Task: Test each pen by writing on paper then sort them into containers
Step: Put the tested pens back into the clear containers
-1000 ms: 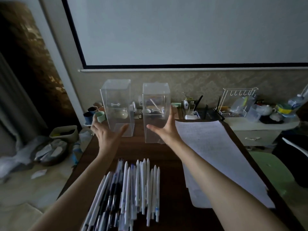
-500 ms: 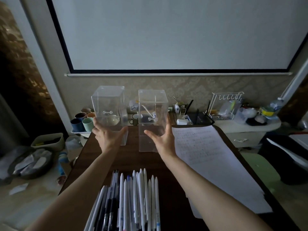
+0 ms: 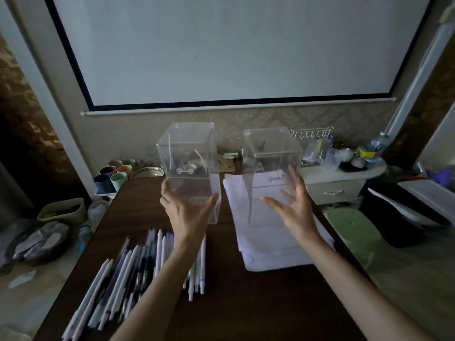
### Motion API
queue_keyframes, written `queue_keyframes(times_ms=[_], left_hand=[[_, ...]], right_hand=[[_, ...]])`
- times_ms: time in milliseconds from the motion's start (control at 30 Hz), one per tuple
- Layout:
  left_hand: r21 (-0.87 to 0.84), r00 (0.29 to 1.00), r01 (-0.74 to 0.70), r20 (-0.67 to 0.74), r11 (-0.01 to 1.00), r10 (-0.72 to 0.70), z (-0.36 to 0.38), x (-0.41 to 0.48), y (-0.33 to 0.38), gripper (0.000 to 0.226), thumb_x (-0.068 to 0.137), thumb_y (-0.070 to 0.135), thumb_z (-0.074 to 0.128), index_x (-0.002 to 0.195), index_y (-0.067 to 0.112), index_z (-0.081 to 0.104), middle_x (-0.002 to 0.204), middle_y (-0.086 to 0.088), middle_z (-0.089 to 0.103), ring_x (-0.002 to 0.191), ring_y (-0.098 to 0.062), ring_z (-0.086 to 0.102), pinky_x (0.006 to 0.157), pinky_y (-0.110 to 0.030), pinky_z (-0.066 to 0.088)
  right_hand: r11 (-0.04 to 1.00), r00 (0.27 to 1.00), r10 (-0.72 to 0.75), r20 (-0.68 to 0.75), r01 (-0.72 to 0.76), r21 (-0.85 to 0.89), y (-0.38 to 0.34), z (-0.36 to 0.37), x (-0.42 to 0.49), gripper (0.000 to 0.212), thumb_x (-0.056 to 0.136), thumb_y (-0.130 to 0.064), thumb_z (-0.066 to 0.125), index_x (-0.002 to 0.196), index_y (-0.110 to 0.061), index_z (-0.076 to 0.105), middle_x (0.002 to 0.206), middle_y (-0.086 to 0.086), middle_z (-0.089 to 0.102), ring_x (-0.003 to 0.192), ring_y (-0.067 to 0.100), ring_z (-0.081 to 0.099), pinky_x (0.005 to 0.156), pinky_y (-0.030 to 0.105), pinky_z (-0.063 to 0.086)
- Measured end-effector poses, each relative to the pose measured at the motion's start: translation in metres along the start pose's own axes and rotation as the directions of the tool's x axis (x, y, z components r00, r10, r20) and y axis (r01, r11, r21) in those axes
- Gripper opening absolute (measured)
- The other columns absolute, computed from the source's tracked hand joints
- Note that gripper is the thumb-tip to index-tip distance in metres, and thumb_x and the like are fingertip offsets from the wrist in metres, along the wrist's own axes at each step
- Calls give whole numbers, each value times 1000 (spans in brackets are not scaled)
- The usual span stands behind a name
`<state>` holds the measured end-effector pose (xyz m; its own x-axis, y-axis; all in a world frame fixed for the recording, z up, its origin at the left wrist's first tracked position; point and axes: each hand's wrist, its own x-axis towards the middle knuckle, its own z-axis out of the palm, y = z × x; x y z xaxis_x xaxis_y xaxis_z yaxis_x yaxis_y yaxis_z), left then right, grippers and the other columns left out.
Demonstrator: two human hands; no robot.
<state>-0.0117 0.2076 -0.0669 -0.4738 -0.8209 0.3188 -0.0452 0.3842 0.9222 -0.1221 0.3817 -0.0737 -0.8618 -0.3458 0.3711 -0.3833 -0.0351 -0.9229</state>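
Two tall clear plastic containers are held over the far half of the dark wooden table (image 3: 246, 303). My left hand (image 3: 187, 212) grips the left container (image 3: 189, 153) near its base, thumb on one side and fingers on the other. My right hand (image 3: 295, 207) grips the right container (image 3: 270, 153), which is tilted above the stack of white paper (image 3: 270, 252). Both containers look empty. Several white and dark pens (image 3: 128, 271) lie in a pile at the near left, partly under my left forearm.
Coloured cups (image 3: 110, 178) and a plate (image 3: 147, 172) stand beyond the table's far left corner. A cluttered white cabinet (image 3: 332, 188) and a green stool (image 3: 352, 227) are to the right. A bin (image 3: 61, 210) sits on the floor at the left.
Both hands have closed round the containers. The right container has moved right, over the paper, and tilted. The view has shifted.
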Motion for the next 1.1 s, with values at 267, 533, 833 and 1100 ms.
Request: queue_keyframes(times_ms=[267,533,833,1100], left_hand=[[75,994,91,50,993,-95,31,-80,20,113,61,26,87,144,18,10,136,-17,27,122,-31,33,95,-41,37],[183,993,93,51,979,-104,33,-98,17,118,63,33,85,145,16,2,137,-19,25,125,-36,30,97,-45,35],[330,988,-153,33,931,151,15,-118,16,111,70,48,74,146,15,-1,146,-24,16,133,-38,23,107,-51,27],[-30,809,-473,381,881,447,37,-160,39,69,84,34,62,139,20,23,137,-6,35,127,-8,37,106,-13,28]], right_hand=[[999,999,17,-32,-18,-36,0,-65,-52,94,58,-38,82,135,-52,29,144,-14,39,137,11,36,111,48,34],[994,998,63,4,-63,-84,5,-55,-69,93,69,-37,77,143,-39,20,130,-40,27,135,14,36,108,35,34],[991,992,127,29,-125,-44,-5,-66,-64,92,76,-32,71,148,-26,13,142,-18,31,130,4,33,99,13,31],[997,999,30,-28,-32,-74,-24,-83,-53,65,77,-44,64,136,-28,42,142,-12,43,131,2,38,108,27,32]])
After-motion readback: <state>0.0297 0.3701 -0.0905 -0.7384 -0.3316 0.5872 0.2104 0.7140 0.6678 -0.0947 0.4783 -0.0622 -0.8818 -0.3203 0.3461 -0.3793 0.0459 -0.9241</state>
